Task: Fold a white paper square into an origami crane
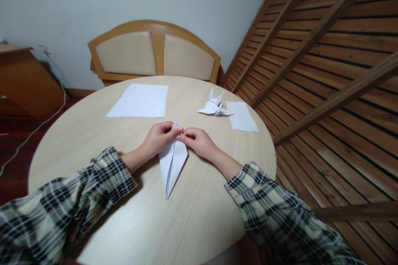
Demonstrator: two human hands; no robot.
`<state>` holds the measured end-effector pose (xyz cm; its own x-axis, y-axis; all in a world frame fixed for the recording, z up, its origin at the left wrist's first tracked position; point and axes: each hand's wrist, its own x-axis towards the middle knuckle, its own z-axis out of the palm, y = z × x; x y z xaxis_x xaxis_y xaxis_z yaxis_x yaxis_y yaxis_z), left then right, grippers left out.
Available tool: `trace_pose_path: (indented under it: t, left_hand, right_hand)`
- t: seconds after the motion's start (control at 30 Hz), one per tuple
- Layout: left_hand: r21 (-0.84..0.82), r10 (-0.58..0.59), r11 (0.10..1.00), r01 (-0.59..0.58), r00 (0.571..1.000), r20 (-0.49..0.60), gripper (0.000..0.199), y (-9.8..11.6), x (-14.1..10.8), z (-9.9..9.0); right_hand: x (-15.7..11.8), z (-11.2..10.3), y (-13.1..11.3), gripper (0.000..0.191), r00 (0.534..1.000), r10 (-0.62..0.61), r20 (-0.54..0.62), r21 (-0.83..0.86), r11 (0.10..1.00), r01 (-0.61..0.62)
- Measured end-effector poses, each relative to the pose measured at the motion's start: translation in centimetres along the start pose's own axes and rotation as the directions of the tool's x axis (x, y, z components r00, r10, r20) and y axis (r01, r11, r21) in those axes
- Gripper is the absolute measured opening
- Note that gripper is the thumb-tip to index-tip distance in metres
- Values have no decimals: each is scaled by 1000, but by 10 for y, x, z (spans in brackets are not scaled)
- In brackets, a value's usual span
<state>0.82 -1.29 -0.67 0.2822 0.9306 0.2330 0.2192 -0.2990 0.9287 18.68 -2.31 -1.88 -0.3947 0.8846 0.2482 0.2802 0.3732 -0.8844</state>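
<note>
A white sheet of paper folded into a long kite shape [174, 161] points its slit tip toward me over the table. My left hand [160, 136] pinches its upper left part, thumb on top. From the other side my right hand [196, 140] grips the upper right edge, thumb and fingertips pressed together. The two thumbs nearly meet on the paper, just below its far tip. My fingers hide part of the paper's upper end.
Flat white paper sheets [139, 101] lie at the far left of the round table [205, 215]. Folded paper cranes [215, 103] sit at the far right beside smaller paper pieces [242, 116]. Behind stands a padded wooden headboard [160, 49]; wooden slats [326, 83] rise at right.
</note>
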Motion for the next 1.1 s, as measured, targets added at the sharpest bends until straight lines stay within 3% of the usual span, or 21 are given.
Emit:
trace_pose_path:
  t: [0.73, 0.97, 1.1]
  left_hand:
    - [-5, 65, 998, -65, 998, -25, 35, 2, -4, 2]
    - [23, 81, 996, -82, 997, 11, 35, 0, -1, 1]
    - [-5, 90, 996, -90, 996, -23, 34, 1, 0, 0]
  right_hand:
    - [-1, -1, -7, 28, 1000, -23, 6, -148, 989, 24]
    - [-1, 0, -4, 28, 999, -52, 16, -117, 992, 53]
    - [-1, 0, -3, 28, 999, -49, 21, -98, 994, 51]
